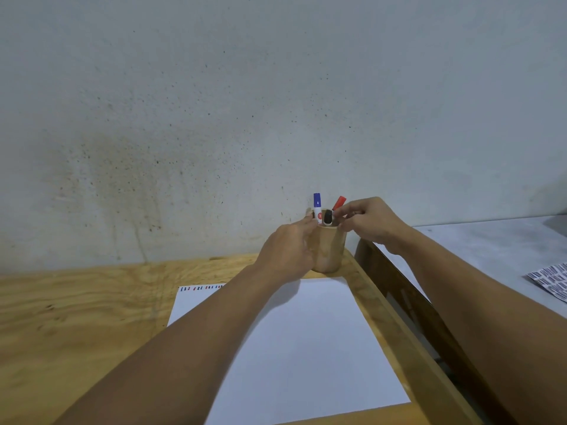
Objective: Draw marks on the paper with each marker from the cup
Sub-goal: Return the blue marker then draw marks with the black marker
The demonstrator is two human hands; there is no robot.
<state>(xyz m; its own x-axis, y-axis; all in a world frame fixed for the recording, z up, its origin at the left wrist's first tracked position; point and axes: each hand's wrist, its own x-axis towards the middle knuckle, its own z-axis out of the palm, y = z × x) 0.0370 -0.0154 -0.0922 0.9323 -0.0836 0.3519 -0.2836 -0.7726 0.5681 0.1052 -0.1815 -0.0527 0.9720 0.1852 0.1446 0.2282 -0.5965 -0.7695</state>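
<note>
A tan cup (329, 251) stands at the far right of the wooden table, against the wall. Three markers stick out of it: one with a blue cap (317, 203), one with a black cap (328, 216) and one with a red cap (339, 203). My left hand (287, 248) wraps around the cup's left side. My right hand (366, 220) is at the cup's rim, its fingertips pinched on the red marker just below the cap. A white sheet of paper (306, 338) lies in front of the cup, with short blue and red marks (201, 288) along its far left edge.
The plywood table (76, 317) runs left from the paper. A dark wooden rail (408, 299) borders its right edge. Beyond it is a grey surface (491, 250) with a patterned sheet (552, 282) at the far right. A stained wall stands close behind the cup.
</note>
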